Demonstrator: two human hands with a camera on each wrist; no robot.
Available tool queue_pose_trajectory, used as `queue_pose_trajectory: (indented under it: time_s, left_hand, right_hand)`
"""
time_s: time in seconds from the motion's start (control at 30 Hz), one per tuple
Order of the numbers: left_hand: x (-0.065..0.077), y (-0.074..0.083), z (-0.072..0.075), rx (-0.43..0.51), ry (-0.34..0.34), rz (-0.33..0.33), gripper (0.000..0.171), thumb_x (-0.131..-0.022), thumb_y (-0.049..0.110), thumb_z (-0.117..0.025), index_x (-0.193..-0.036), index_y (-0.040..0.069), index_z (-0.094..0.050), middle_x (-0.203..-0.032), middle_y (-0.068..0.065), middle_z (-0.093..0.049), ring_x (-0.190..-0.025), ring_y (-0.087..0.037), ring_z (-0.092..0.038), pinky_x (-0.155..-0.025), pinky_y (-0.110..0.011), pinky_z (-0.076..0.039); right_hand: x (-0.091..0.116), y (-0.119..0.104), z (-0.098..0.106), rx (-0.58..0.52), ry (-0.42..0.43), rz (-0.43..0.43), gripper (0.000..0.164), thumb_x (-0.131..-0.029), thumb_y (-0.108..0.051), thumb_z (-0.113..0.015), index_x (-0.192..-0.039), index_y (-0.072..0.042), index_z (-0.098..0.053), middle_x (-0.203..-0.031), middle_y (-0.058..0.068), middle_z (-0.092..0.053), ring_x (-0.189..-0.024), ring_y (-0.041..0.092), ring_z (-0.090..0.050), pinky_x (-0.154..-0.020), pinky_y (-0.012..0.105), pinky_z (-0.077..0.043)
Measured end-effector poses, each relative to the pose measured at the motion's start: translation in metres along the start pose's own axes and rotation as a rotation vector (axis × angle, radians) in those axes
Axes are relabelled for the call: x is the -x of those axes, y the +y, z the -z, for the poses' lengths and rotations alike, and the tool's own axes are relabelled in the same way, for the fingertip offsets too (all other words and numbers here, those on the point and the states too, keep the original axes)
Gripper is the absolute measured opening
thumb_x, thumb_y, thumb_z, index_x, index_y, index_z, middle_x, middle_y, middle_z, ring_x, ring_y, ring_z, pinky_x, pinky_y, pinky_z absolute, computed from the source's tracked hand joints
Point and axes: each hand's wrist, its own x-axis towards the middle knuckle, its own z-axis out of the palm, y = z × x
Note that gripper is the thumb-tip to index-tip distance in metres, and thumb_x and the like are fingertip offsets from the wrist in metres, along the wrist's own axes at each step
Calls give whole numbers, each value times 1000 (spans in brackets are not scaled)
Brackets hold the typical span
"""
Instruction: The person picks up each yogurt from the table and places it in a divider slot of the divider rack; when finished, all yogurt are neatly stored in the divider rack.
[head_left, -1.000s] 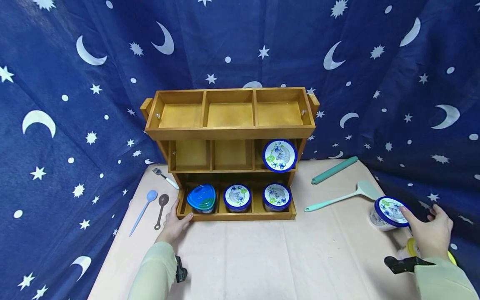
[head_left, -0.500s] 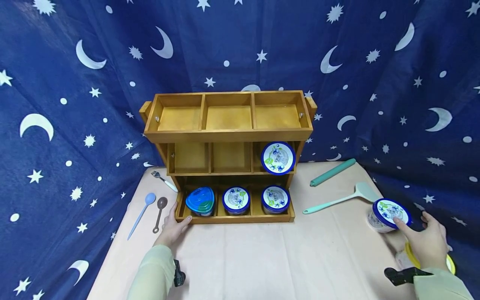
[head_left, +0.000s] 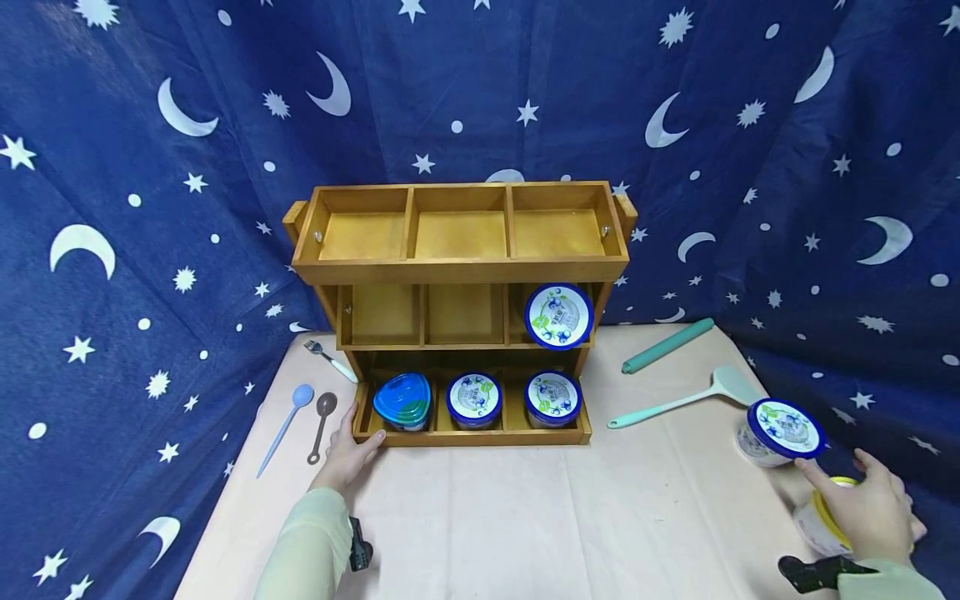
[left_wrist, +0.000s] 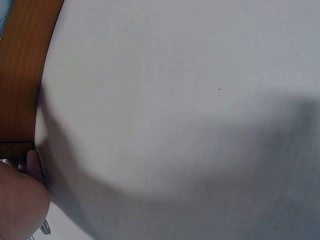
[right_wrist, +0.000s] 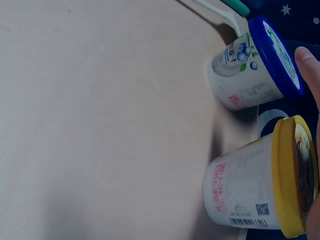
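Note:
My left hand (head_left: pixel 343 457) holds the lower left front corner of a three-tier wooden box (head_left: pixel 459 272), thumb along the front. The left wrist view shows only part of that hand (left_wrist: pixel 22 202) at the wood. On the right, my right hand (head_left: pixel 873 510) is over a yellow-lidded white tub (head_left: pixel 816 531), fingers spread and partly hiding it. Just beyond stands a blue-lidded tub (head_left: pixel 786 427) with blueberry print, the thumb (right_wrist: pixel 306 60) close to its lid. Several blue-lidded tubs sit in the box, including a rounded-triangular one (head_left: pixel 402 398) at lower left.
Left of the box lie a fork (head_left: pixel 330 360), a blue spoon (head_left: pixel 288 425) and a brown spoon (head_left: pixel 321 425). To its right are a mint spatula (head_left: pixel 667 407) and a green stick-like object (head_left: pixel 667 346). A blue star-and-moon cloth (head_left: pixel 450 83) hangs behind the table.
My right hand has come off the blue-lidded tub and moved down and toward me, over the yellow-lidded tub. The left hand stays on the box corner. The view has shifted slightly.

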Motion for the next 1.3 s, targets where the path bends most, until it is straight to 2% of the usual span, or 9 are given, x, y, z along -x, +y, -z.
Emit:
queue_pose_trajectory:
  time_s: [0.2,0.4,0.67,0.9,1.13,1.3]
  left_hand:
    - [0,0,-1,-4,8,-3,94,-85,51,-62,-152,21,-3,-145,-34,-11,-128,-58,-12,-101,-69,-12]
    - [1,1,-2,-5,9,-2,92,-86,49,-61,-151,21,-3,-144,-35,-12,-128,-58,-13,-102,-69,-12]
    - [3,7,-2,-15,-2,0,91,-87,46,-61,-152,21,-2,-145,-34,-10,-128,-59,-12,-100,-70,-12]
    - [2,10,-3,-9,4,-10,92,-86,48,-61,-152,22,-3,-146,-33,-10,-128,-58,-12,-101,-70,-12]
    - [4,8,-2,1,12,-3,92,-85,49,-62,-152,21,-4,-145,-34,-11,-129,-57,-12,-101,-70,-11]
    - [5,7,-1,0,4,7,92,-86,47,-61,-152,22,-2,-145,-33,-9,-129,-56,-11,-101,-69,-11]
  right_hand:
    - [3,3,2,33,-6,-16,108,-78,-67,-56,-146,4,-11,-143,38,-13,-134,54,-1,-95,75,-5]
    - [2,8,-1,47,-29,-41,110,-78,-70,-54,-147,3,-9,-145,37,-7,-133,55,2,-94,77,-8]
    - [4,11,-4,11,-20,-59,109,-77,-69,-55,-147,3,-10,-146,36,-6,-134,54,4,-93,79,-4]
    - [10,9,-6,-13,7,-74,106,-79,-66,-55,-146,5,-13,-146,36,-12,-133,54,-3,-93,77,-7]
    - [11,1,-8,-15,-4,-60,106,-79,-66,-55,-146,5,-12,-146,36,-11,-134,53,2,-95,76,-6]
    - [10,-4,-10,-42,16,-37,104,-80,-63,-58,-146,4,-13,-145,35,-15,-133,54,-6,-95,74,-8]
